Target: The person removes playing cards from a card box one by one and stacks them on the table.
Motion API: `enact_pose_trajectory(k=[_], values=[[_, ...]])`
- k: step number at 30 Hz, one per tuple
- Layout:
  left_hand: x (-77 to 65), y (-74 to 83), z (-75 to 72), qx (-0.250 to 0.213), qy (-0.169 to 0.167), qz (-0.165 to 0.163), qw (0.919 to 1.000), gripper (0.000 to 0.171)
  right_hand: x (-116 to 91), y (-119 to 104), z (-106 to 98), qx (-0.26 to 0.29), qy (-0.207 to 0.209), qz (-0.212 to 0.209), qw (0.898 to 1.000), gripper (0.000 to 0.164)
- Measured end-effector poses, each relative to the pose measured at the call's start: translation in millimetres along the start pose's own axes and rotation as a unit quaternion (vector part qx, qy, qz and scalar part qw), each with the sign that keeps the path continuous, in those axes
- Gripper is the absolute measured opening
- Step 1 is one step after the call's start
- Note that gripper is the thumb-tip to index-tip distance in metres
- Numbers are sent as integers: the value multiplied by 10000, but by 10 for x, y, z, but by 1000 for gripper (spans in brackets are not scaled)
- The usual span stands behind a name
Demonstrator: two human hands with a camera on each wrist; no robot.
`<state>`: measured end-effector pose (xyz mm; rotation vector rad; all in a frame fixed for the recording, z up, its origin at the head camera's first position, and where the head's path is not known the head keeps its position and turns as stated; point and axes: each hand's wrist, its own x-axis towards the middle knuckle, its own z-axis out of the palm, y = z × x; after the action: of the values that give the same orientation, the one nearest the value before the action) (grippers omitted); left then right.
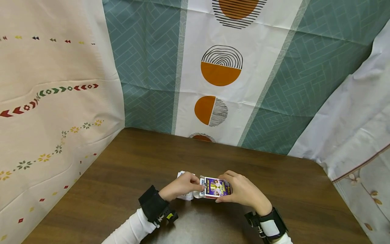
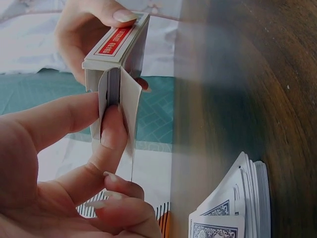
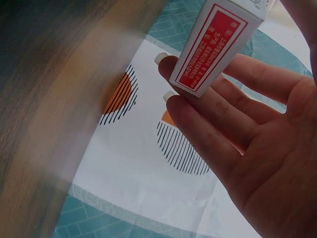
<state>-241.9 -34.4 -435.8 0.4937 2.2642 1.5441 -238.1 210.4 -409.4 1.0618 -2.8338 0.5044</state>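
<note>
A small purple-faced playing card box point(image 1: 217, 187) lies sideways between the two hands, its end flaps open toward the left. My right hand point(image 1: 243, 190) grips the box from the right, thumb along one edge and fingers along the other. At the open end, my left hand point(image 1: 183, 185) pinches the edge of the playing cards point(image 2: 113, 87) inside the box, with a flap close beside its fingers. Beneath the left hand, a loose stack of playing cards point(image 2: 257, 198) with blue patterned backs sits on the table, slightly fanned. How many cards are inside the box is hidden.
The brown wooden table point(image 1: 134, 162) spreads around the hands. A teal and white patterned cloth point(image 1: 152, 67) hangs behind it, with a cream cloth point(image 1: 55, 135) at the left and a white cloth point(image 1: 365, 118) at the right.
</note>
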Motion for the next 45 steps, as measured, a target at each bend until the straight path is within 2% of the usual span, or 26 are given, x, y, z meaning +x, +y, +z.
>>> enact_pose_trajectory(k=[14,24,32,38,45], values=[[-10,33,-29,-13,-55,-49,10000,21,5,5,-5,25,-37,-40,10000,64],[-37,68,-131,157,173,-353,9991,20,4,27,-30,-104,10,57,9999,65],[-66,54,-306,64,-169,-148,9997,20,4,54,-39,-92,25,104,9999,65],[-104,36,-480,-81,-132,-128,9998,19,0,55,-48,-122,92,79,9999,63],[-118,10,-660,-660,-104,-115,9977,23,-8,54,-46,-125,121,68,9998,63]])
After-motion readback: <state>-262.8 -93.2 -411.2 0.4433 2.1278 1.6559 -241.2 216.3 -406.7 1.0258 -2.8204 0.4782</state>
